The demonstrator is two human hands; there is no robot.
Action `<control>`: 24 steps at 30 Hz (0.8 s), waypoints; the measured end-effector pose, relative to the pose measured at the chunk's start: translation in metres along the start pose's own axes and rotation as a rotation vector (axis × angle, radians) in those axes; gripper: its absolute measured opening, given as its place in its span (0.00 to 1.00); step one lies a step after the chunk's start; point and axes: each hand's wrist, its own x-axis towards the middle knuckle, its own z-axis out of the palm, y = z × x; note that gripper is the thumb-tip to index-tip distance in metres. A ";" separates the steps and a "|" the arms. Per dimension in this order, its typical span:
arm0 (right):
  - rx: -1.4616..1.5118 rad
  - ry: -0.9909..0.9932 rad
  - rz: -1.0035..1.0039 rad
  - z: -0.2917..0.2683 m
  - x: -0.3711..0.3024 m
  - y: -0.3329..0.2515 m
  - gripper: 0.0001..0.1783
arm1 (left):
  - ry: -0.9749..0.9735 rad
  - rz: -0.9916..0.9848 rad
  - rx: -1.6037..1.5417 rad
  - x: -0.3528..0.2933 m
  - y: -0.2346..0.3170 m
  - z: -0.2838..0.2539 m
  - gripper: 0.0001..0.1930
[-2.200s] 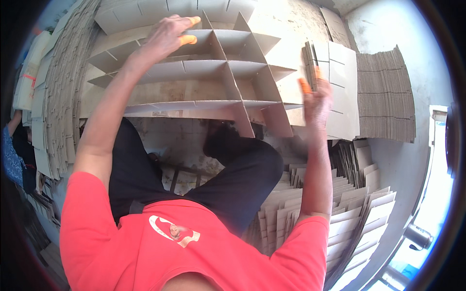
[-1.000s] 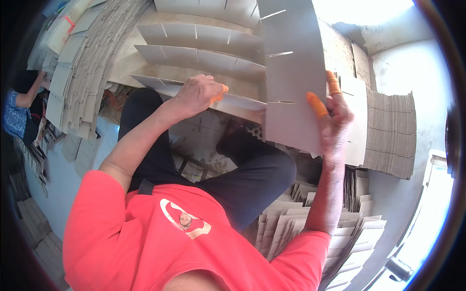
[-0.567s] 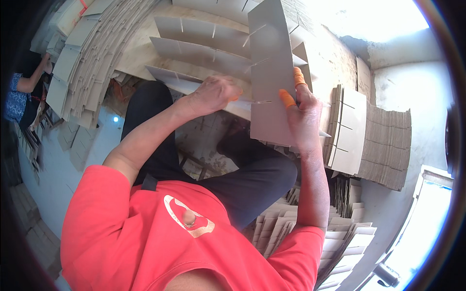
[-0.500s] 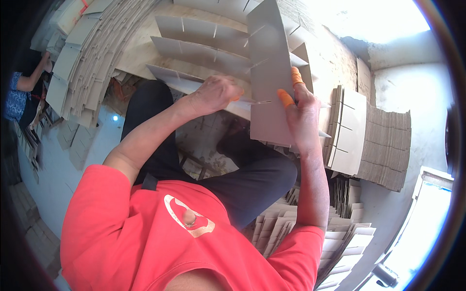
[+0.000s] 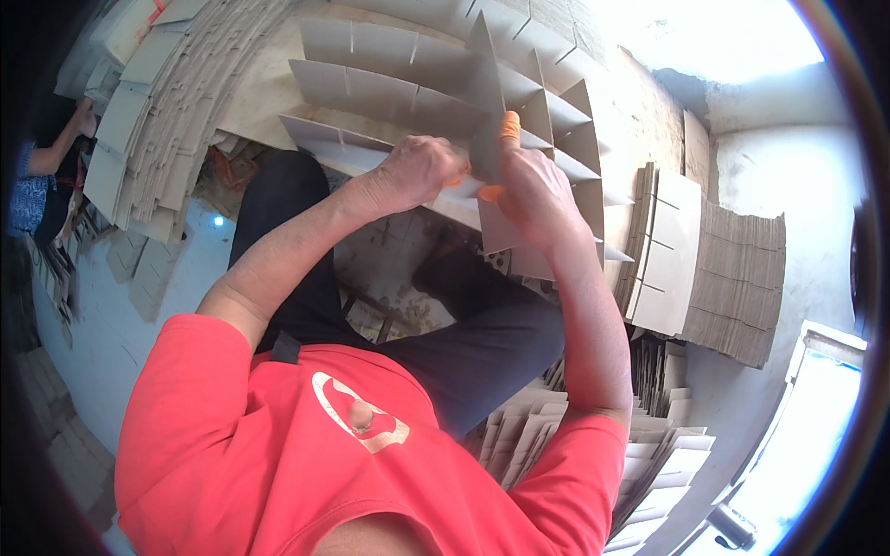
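Observation:
On the table in front of me, long slotted grey cardboard strips (image 5: pixel 366 93) stand on edge side by side. Upright cardboard cross strips (image 5: pixel 583 153) cut through their right-hand part and form a grid. My right hand (image 5: pixel 540 190), with orange finger covers, grips another cardboard cross strip (image 5: pixel 485 97) between thumb and fingers. That piece stands on edge across the long strips, its lower end towards me. Just left of it, my left hand (image 5: pixel 419 174) is closed at the nearest long strip (image 5: pixel 324 144), its orange-covered fingertips pinching the strip's edge. How deep the slots sit is hidden.
Tall stacks of cardboard pieces (image 5: pixel 171 120) stand at the left. More slotted sheets (image 5: pixel 669 248) and a brown cardboard stack (image 5: pixel 737 278) are at the right. Further bundles (image 5: pixel 528 431) lie beside my right thigh. At the far left, another person's arm (image 5: pixel 56 157) shows.
The cross strip in my right hand has swung from broad face towards me to edge-on, in line with the other cross strips. My right hand moved left; my left hand has barely moved.

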 end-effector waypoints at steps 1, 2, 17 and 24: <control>-0.005 -0.014 -0.034 0.000 0.003 0.001 0.33 | 0.002 0.003 -0.005 0.001 0.000 0.000 0.05; -0.009 -0.026 -0.067 -0.001 0.007 0.003 0.29 | 0.004 0.009 -0.011 0.001 0.000 0.000 0.05; 0.846 0.784 0.254 0.070 -0.029 0.140 0.23 | -0.053 -0.009 -0.040 0.011 0.013 -0.013 0.16; -0.447 0.647 1.087 0.121 -0.167 0.347 0.56 | -0.032 0.032 0.001 0.015 0.017 -0.019 0.26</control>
